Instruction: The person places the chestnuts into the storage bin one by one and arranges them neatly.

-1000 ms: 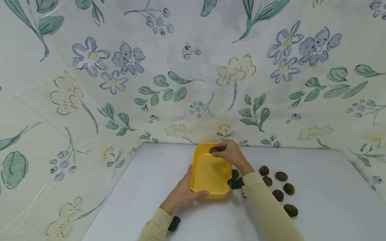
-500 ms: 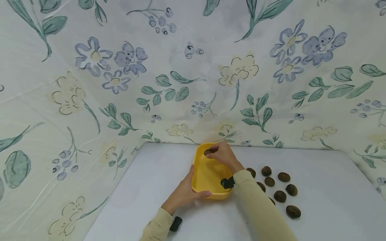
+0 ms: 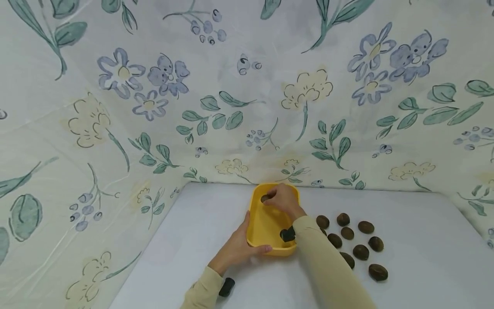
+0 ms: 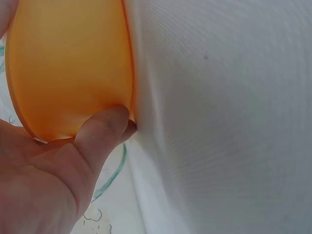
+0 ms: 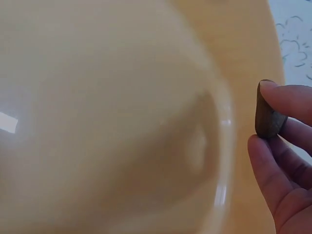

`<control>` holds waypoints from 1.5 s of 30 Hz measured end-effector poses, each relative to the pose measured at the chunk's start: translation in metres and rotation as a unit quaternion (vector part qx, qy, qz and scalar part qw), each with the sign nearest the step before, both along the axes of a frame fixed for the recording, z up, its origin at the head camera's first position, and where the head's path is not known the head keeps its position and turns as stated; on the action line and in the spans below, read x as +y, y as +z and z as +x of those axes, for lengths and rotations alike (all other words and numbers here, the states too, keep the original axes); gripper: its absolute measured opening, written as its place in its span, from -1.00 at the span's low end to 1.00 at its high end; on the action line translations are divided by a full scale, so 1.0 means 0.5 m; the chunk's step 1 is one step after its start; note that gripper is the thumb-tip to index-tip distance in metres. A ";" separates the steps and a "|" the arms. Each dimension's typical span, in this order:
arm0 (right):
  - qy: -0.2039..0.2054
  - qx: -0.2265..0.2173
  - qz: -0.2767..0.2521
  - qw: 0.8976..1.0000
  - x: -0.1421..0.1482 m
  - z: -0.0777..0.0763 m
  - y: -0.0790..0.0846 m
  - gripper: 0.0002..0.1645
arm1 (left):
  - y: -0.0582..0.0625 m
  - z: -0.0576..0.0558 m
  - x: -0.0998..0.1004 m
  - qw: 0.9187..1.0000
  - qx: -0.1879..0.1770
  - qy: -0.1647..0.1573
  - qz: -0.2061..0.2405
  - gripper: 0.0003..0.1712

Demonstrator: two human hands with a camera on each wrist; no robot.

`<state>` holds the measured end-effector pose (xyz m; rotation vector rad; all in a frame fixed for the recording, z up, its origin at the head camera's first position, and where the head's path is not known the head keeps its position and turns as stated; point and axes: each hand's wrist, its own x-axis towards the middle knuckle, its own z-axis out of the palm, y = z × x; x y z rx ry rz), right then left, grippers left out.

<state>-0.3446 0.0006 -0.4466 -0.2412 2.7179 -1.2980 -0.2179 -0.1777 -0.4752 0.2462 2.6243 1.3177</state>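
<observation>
Tray [image 3: 270, 221]: yellow, resting on table [image 3: 428, 240], far end close to cloth [image 3: 247, 94]; apparently set lengthwise from the person to suit both hands.
Left hand [image 3: 241, 242]: gripping near left corner, pressing with thumb along near side and with fingers along left wall; probably to prevent sliding.
Right hand [image 3: 284, 199]: pinching one brown nut [image 3: 265, 198] between thumb and fingertips, likely for a fine hold on something small.
Held nut: over far end of tray, within the rim; cannot tell if touching the yellow.
Loose nuts [image 3: 360, 252]: scattered on table, right of tray, presumably for easy reach from that side.
Right sleeve [image 3: 328, 257]: partly hiding the closest nuts, so impossible to count exactly.
</observation>
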 end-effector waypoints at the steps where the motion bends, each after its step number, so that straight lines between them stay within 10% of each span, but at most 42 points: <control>1: 0.001 -0.003 0.000 1.000 -0.002 0.000 -0.002 -0.72 | 0.000 0.001 0.000 1.000 -0.002 0.000 0.001 0.54; 45: 0.034 0.008 0.027 0.999 -0.042 -0.010 -0.047 -0.90 | 0.002 0.003 0.004 1.000 -0.006 0.008 -0.011 0.55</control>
